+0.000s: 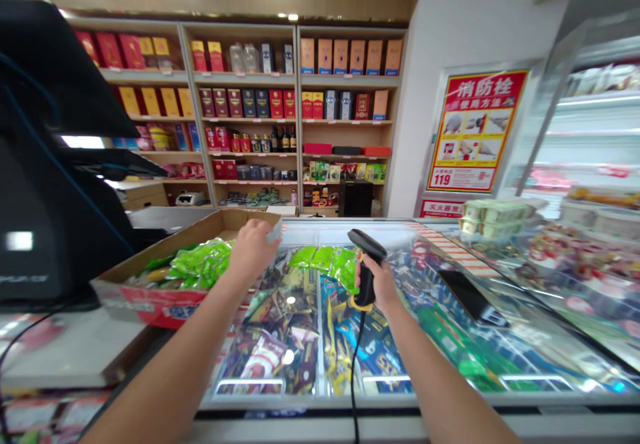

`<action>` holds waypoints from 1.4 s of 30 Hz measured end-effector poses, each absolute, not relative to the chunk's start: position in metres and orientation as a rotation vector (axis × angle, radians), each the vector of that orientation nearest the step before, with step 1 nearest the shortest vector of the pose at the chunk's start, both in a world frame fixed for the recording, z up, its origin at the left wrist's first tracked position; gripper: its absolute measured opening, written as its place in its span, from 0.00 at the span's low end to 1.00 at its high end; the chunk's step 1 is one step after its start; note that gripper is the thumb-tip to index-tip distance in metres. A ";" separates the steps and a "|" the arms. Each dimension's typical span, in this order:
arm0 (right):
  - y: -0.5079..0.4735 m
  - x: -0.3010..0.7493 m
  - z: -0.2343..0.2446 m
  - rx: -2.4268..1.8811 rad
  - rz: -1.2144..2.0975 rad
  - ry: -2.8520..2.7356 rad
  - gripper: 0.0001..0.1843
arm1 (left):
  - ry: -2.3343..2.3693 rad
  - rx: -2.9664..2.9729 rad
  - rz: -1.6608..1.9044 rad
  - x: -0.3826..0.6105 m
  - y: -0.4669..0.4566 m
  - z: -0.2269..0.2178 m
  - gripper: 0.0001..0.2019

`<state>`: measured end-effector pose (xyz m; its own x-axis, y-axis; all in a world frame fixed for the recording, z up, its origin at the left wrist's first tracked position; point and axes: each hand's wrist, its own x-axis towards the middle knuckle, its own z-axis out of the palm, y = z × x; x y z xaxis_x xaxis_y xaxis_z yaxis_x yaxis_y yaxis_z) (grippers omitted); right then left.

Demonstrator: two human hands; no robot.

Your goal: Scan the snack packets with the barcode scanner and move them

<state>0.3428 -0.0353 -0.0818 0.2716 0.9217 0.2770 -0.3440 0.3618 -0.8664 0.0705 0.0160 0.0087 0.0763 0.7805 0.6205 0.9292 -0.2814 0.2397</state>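
Observation:
My right hand [381, 283] is wrapped round a black handheld barcode scanner [367, 277] with yellow trim, its head up and its cable hanging down. Just behind and left of the scanner, several bright green packets [323, 257] lie in a row on the freezer's glass top. My left hand [254, 251] is over the right end of an open cardboard box [165, 307], slightly blurred. Its fingers are loosely bent, with nothing visible in them, and the fingertips are partly hidden. More shiny green packets [203, 263] are piled inside the box.
Below the glass, the chest freezer [300, 404] holds colourful wrapped packs. A dark phone [467, 294] lies on the right. At left stands a black checkout terminal [55, 164]. Stacked tubs [493, 217] are at far right. Shelves of boxed goods [245, 104] line the back wall.

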 end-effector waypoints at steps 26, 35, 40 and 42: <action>-0.034 0.335 -0.089 -0.874 0.969 -1.024 0.21 | -2.076 -1.674 -1.195 0.009 0.011 0.027 0.11; -0.039 0.336 -0.085 -0.826 1.030 -1.116 0.19 | -1.976 -2.307 -1.978 0.093 0.028 -0.052 0.08; -0.045 0.336 -0.081 -0.863 1.182 -1.344 0.16 | -1.962 -2.457 -2.187 0.103 0.035 -0.097 0.12; -0.046 0.336 -0.081 -0.884 1.200 -1.403 0.16 | -1.958 -2.482 -2.161 0.100 0.035 -0.103 0.13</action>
